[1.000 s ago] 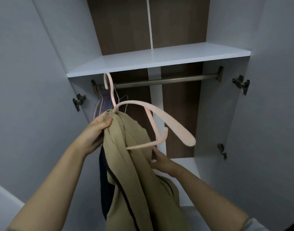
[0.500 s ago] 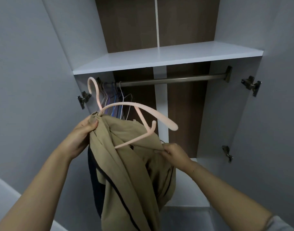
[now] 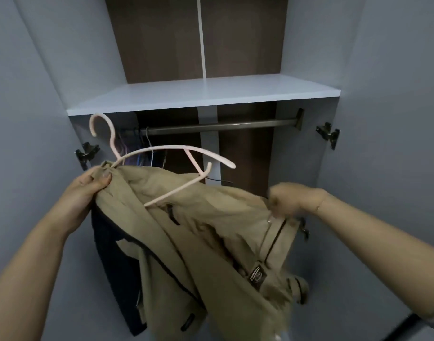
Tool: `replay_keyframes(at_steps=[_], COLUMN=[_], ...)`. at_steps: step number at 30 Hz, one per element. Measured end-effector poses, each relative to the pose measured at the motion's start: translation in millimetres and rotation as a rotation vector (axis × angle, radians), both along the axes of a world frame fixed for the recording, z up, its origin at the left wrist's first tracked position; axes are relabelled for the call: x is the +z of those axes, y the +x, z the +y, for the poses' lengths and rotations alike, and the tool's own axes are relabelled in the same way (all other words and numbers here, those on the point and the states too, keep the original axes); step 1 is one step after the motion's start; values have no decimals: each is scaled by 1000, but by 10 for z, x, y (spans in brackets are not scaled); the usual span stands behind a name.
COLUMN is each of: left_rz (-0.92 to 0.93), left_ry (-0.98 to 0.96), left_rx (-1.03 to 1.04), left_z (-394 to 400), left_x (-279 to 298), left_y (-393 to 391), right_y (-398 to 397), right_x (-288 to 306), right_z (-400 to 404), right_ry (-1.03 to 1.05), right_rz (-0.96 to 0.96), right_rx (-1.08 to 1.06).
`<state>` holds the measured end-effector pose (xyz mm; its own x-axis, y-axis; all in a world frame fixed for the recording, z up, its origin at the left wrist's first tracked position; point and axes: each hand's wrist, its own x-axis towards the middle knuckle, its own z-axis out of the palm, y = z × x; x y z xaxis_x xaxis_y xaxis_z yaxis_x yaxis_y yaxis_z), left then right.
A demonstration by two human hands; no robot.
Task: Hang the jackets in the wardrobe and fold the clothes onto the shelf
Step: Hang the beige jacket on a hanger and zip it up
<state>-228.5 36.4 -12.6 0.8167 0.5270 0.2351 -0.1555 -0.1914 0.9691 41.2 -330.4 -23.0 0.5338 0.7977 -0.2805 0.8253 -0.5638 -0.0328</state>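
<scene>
A khaki jacket (image 3: pixel 198 237) with a dark lining hangs in front of the open wardrobe. My left hand (image 3: pixel 93 185) grips its collar together with the neck of a pink hanger (image 3: pixel 161 153). The hanger's hook rises up and to the left, and one of its arms lies inside the jacket. My right hand (image 3: pixel 289 200), blurred, pinches the jacket's other front edge and holds it out to the right. Behind them are the metal rail (image 3: pixel 235 124) and the white shelf (image 3: pixel 203 94) above it.
Several thin hangers (image 3: pixel 139 148) bunch at the rail's left end. Both wardrobe doors stand open, with metal hinges at the left (image 3: pixel 85 153) and right (image 3: pixel 327 135). The rail is bare from its middle to its right end.
My right hand has pulled the jacket's front edge out to the right, spreading the jacket open. The left hand keeps the collar and hanger, and the hanger has tilted flatter.
</scene>
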Motion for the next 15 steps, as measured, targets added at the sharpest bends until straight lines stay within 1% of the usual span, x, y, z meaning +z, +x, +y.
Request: replay_keyframes(at_steps=[1, 2, 4, 6, 7, 8, 11, 13, 15], left_rz=[-6, -6, -4, 9, 26, 46, 91, 93, 79], left_ry=[-21, -37, -60, -65, -57, -49, -33, -52, -78], left_rx=[15, 23, 16, -28, -62, -101, -206, -241, -245], left_z=[16, 20, -5, -91, -158, -235, -445, -521, -550], left_x=[-17, -45, -113, -143, -133, -107, -64, -72, -77], left_y=[6, 5, 15, 91, 157, 230, 421, 487, 487], right_y=[79, 157, 258, 203, 115, -11, -426, -661, -808], right_x=[-30, -48, -77, -173, -262, -368, -698, -888, -1117], right_z=[-159, -333, -582, -556, -440, -267, 308, 686, 1002], right_ry=[46, 146, 426, 643, 686, 690, 585, 545, 480], right_rz=[32, 109, 273, 417, 476, 539, 737, 861, 878], right_rx=[-42, -109, -227, -273, -255, -217, -161, -101, -111])
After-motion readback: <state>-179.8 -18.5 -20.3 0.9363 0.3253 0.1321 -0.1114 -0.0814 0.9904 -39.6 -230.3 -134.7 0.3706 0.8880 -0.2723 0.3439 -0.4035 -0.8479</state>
